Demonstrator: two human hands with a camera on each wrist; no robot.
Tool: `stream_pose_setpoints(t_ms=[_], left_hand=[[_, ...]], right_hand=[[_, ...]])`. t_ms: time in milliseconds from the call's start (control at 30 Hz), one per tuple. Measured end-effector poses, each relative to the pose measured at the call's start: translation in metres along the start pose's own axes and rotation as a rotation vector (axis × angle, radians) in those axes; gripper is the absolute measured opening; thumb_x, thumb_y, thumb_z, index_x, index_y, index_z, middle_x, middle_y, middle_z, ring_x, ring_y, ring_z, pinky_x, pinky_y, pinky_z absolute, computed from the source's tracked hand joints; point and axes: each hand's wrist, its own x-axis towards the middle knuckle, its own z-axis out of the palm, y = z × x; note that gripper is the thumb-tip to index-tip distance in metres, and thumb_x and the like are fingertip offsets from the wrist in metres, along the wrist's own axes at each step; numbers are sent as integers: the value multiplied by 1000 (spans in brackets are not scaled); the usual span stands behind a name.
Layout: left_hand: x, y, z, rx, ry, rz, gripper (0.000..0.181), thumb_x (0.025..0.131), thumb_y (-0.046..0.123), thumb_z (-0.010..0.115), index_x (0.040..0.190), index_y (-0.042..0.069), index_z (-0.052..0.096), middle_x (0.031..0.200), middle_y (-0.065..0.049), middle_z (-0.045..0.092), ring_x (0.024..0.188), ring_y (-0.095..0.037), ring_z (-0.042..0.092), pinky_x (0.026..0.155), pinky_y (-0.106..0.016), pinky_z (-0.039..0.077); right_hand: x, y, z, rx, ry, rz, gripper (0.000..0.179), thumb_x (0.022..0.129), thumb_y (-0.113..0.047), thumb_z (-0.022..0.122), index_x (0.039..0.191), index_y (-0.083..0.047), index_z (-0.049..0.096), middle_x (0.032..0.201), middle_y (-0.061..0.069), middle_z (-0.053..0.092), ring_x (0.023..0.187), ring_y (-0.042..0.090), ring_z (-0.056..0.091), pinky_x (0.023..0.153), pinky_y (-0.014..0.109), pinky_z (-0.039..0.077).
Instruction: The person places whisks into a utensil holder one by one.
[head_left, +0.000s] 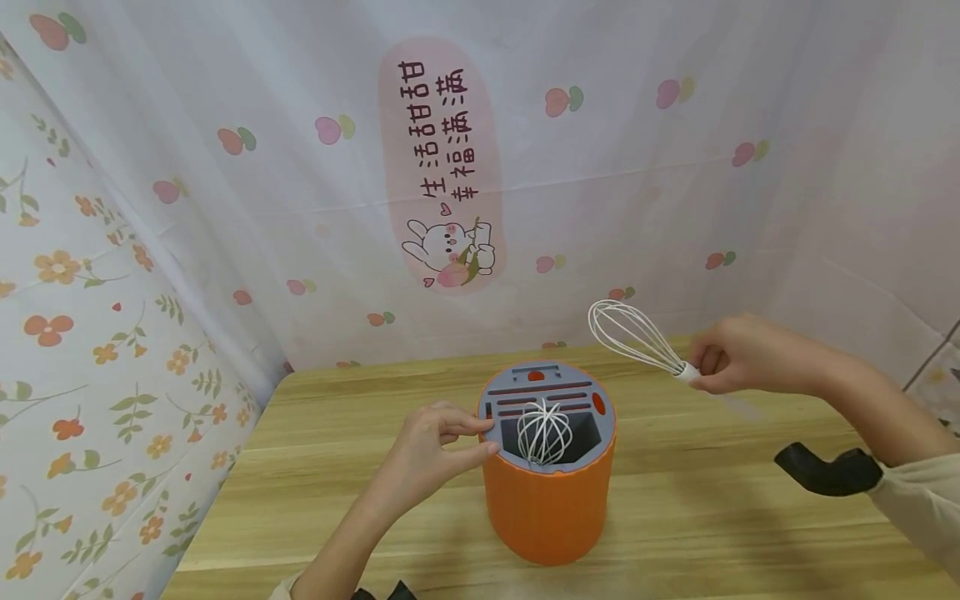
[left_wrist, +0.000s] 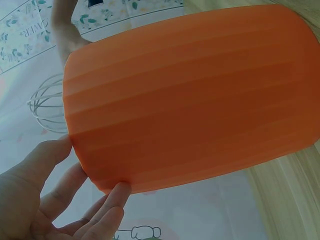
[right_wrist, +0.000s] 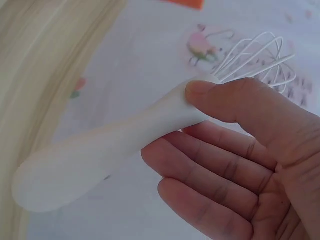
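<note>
A white whisk [head_left: 636,337] is in my right hand [head_left: 738,354], raised over the right side of the table, its wire loops tilted up to the left. The thumb and fingers pinch its smooth white handle [right_wrist: 125,127] near the wires; the handle's rounded end sticks out free. My left hand [head_left: 442,446] holds the rim of an orange utensil holder [head_left: 547,517] at its left side, fingertips on the ribbed wall [left_wrist: 190,110]. A second white whisk [head_left: 544,433] stands loops up in the holder's large compartment, its handle hidden inside.
The holder's grey top [head_left: 517,383] has several narrow slots and a few small openings. It stands on a light wooden table [head_left: 315,483]. A printed curtain [head_left: 300,208] hangs behind the table, and a floral one [head_left: 97,333] at the left.
</note>
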Motion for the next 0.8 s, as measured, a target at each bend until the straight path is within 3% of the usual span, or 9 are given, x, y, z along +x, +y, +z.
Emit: stream_pose_setpoints(t_ms=[133, 467, 800], left_hand=[[0, 0, 0, 1, 0, -1, 23, 77, 24, 75, 98, 14, 73, 92, 5, 61, 92, -19, 60, 87, -34, 48], [1, -1, 0, 2, 12, 16, 23, 76, 21, 75, 98, 13, 73, 92, 6, 62, 90, -9, 60, 86, -33, 48], [1, -1, 0, 0, 7, 26, 24, 77, 21, 75, 98, 12, 73, 91, 6, 62, 90, -8, 60, 86, -30, 48]], right_hand=[[3, -19, -2, -33, 14, -36, 7, 78, -18, 72, 78, -16, 65, 69, -16, 61, 62, -2, 58, 56, 21, 50], [8, -64, -4, -22, -14, -128, 7, 80, -16, 70, 81, -19, 64, 73, -17, 60, 64, -3, 58, 58, 20, 51], [19, -92, -6, 20, -24, -274, 9, 79, -12, 68, 82, -20, 64, 74, -19, 60, 66, -3, 58, 60, 21, 51]])
